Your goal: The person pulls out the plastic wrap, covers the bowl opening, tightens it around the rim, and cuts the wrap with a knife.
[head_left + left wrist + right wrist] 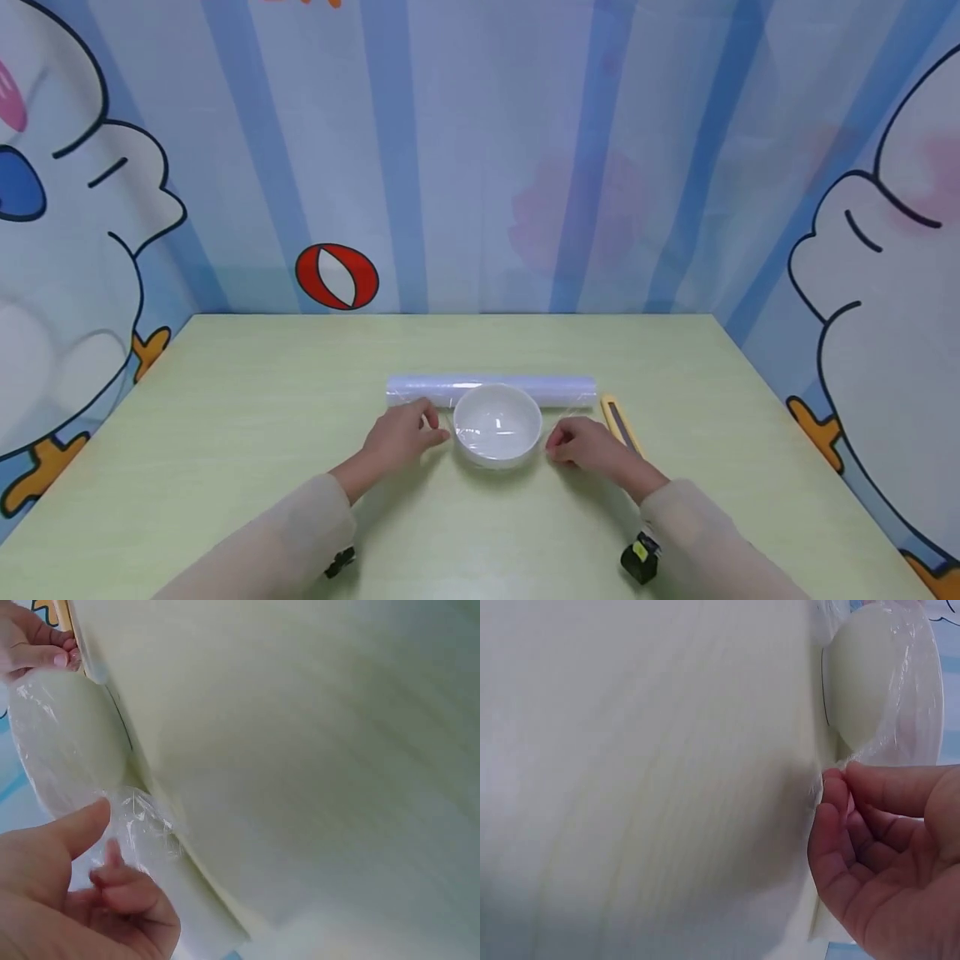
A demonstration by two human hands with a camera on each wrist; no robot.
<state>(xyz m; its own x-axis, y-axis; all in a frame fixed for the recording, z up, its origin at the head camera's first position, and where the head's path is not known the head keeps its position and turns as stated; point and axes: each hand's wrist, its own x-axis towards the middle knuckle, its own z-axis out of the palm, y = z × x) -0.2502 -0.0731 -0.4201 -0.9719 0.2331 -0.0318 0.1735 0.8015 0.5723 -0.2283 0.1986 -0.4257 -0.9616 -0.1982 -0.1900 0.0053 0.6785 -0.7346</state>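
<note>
Cling film [904, 694] covers the white bowl [487, 421], with the left hand [401, 433] at nine o'clock, its thumb and fingertips apart, and the right hand [588, 448] just past three o'clock, pinching the film's edge. A hard one-sided pull there could tear the film or drag the bowl toward three o'clock; the crumpled nine o'clock side, unheld, could slacken or stick to itself.

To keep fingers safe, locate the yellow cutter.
In the head view, the yellow cutter lies right of centre, beside the right hand and the film roll.
</note>
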